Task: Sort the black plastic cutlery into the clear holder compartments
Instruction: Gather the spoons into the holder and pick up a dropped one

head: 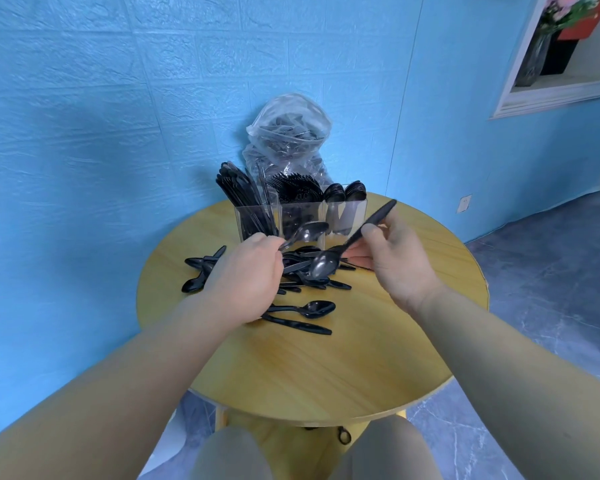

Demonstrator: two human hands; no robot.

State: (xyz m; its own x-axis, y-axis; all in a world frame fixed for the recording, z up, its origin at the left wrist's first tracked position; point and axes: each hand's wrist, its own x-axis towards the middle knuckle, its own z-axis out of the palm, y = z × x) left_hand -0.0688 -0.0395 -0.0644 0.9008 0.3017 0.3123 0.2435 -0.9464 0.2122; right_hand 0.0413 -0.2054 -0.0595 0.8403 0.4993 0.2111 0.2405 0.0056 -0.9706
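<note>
A clear holder [257, 218] with three compartments stands at the far side of the round wooden table [326, 368]. Its left compartment holds knives, the middle one forks, the right one spoons. A pile of loose black cutlery [302, 278] lies in front of it. My left hand [246, 278] pinches the handle of a black spoon [309, 232], bowl pointing at the holder. My right hand [395, 261] holds another black spoon [347, 244] by the middle of its handle, bowl down over the pile.
A clear plastic bag [288, 133] with more black cutlery leans on the blue wall behind the holder. A spoon [309, 308] and a knife [297, 323] lie apart nearer me. My knees show below the table's near edge.
</note>
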